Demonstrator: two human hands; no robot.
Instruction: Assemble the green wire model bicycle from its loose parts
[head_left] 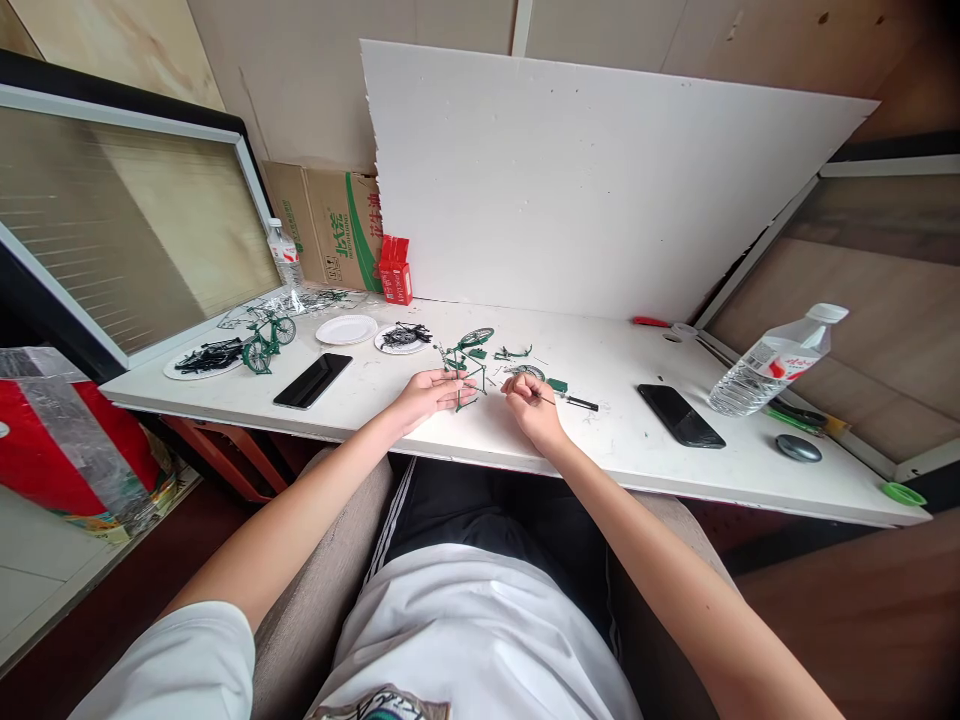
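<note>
My left hand has its fingers closed on a green model bicycle frame, held just over the front part of the white table. In my curled right hand is a thin tool with a black handle, which looks like a small screwdriver; its handle points right. Its tip, near the frame, is too small to make out. A green model wheel lies behind the frame, and a second wheel is partly hidden by my right hand. Small green parts lie beyond my hands.
An assembled green model bicycle stands at the left beside a plate of black parts. Another plate holds more parts. One phone lies left, another phone right. A water bottle stands at the right.
</note>
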